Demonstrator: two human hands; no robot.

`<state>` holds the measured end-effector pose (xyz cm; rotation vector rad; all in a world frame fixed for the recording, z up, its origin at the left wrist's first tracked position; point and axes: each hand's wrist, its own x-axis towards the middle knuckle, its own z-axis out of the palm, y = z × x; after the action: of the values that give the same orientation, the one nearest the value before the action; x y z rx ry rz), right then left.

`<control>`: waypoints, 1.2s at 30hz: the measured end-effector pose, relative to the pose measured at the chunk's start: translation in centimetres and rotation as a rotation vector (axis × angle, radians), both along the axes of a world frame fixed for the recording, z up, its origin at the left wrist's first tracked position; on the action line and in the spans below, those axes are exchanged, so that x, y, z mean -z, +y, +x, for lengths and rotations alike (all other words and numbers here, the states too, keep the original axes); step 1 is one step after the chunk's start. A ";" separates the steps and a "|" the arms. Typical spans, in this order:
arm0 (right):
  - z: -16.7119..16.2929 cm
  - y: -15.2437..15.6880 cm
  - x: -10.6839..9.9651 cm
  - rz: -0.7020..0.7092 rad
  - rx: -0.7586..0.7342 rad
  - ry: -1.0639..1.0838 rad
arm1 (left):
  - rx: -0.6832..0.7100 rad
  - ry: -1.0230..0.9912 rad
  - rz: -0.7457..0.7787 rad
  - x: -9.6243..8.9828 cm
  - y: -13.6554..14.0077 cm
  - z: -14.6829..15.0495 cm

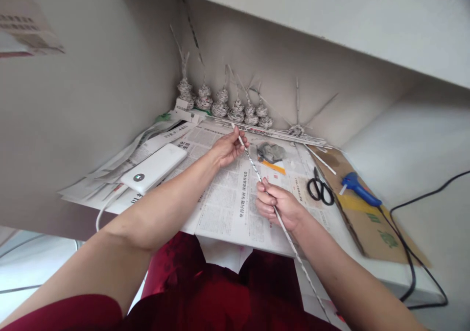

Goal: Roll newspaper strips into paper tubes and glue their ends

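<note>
A long, thin stick of rolled newspaper (251,163) runs slantwise between my hands over the newspaper-covered table. Near its upper end, my left hand (231,147) pinches it between thumb and fingers. Lower down, my right hand (277,203) is closed around it, and its tail passes below the table edge toward my lap. A bundle of similar paper sticks (271,131) lies behind my left hand. Beyond that stand several gourd-shaped woven paper pieces (220,105) with loose ends sticking up. A small started weave (296,130) with spread spokes sits farther right.
Black-handled scissors (320,190) lie right of my right hand. A blue glue gun (358,188) with a black cord rests on flattened cardboard (370,223). At left is a white power bank (154,167) with a cable. A white panel (330,17) overhangs the table.
</note>
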<state>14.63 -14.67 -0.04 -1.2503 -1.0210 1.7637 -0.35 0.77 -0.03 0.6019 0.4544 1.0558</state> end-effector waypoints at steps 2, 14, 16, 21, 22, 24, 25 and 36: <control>0.4 -0.8 -0.1 -0.035 -0.062 0.070 | 0.001 0.006 -0.014 0.0 0.1 -0.1; 2.1 -3.9 0.0 0.042 0.009 -0.247 | -0.087 0.008 -0.130 0.3 0.5 -0.2; 2.1 -4.0 -0.2 0.034 -0.001 -0.220 | -0.110 0.002 -0.138 0.3 0.7 -0.3; 2.1 -4.3 0.1 0.086 0.084 -0.309 | -0.108 -0.003 -0.135 0.3 1.0 -0.6; 2.0 -4.4 0.2 0.044 0.067 -0.216 | -0.101 -0.008 -0.136 0.3 1.0 -0.6; 1.8 -4.5 0.1 -0.038 0.028 -0.056 | -0.099 -0.020 -0.145 0.4 1.1 -0.6; 1.6 -4.6 0.0 -0.062 0.018 -0.028 | -0.103 -0.025 -0.150 0.4 1.1 -0.7; 1.7 -4.3 -0.2 0.059 -0.002 -0.464 | -0.102 0.015 -0.132 0.5 1.0 -0.7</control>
<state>16.36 -18.92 0.16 -1.6630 -1.3178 1.4607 -1.01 1.75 -0.55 0.4735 0.5678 1.1097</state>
